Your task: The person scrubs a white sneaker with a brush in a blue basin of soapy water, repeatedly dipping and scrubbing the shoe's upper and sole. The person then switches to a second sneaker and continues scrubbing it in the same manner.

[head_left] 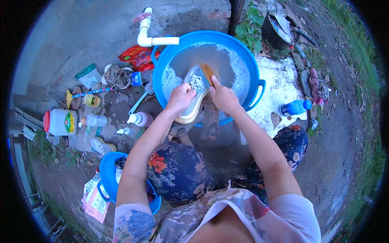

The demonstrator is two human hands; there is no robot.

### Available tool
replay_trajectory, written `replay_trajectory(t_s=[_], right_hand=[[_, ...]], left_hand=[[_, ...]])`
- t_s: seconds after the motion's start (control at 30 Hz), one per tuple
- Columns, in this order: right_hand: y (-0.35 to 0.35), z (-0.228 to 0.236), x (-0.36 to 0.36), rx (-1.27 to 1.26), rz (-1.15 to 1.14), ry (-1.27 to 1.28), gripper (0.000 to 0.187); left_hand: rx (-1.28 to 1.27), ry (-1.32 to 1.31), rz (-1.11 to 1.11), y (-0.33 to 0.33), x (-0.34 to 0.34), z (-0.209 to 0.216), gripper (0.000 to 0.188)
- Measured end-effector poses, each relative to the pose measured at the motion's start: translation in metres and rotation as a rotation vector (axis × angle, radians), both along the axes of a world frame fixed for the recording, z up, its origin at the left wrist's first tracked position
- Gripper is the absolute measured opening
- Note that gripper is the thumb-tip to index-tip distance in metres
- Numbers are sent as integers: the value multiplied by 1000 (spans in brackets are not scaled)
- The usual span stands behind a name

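Observation:
A grey sneaker [196, 83] with white laces and a pale sole leans on the near rim of a big blue basin [251, 69] filled with soapy water. My left hand [180, 97] grips the shoe's side and holds it tilted. My right hand [222, 97] is closed on a wooden brush [208, 72] that rests against the shoe's upper, just above the water. Both forearms reach forward over my knees in flowered fabric.
A white pipe [154, 39] ends at the basin's left rim. Left of the basin lie bottles [139, 119], a white jug with red cap [60, 122], a red packet [137, 56] and a toothbrush. A smaller blue tub [108, 174] sits by my left knee. A blue bottle [295, 107] lies right.

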State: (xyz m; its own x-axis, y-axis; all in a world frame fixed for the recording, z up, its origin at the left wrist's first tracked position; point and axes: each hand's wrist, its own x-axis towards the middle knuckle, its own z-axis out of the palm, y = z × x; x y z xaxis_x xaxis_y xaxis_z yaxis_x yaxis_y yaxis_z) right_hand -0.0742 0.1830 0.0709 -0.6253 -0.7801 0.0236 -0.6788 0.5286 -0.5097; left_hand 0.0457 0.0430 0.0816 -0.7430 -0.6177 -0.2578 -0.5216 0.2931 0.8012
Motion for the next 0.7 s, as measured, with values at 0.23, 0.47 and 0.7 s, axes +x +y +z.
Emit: replay_trajectory(t_s=[0.23, 0.47, 0.7], right_hand=[[25, 15, 28, 79, 71, -51, 50], [41, 33, 49, 44, 130, -218, 52], [-1, 20, 9, -7, -80, -318, 50]], left_hand=[[-124, 36, -31, 6, 10, 7, 20], [-124, -38, 35, 7, 9, 4, 25], [-17, 34, 94, 6, -11, 7, 18]])
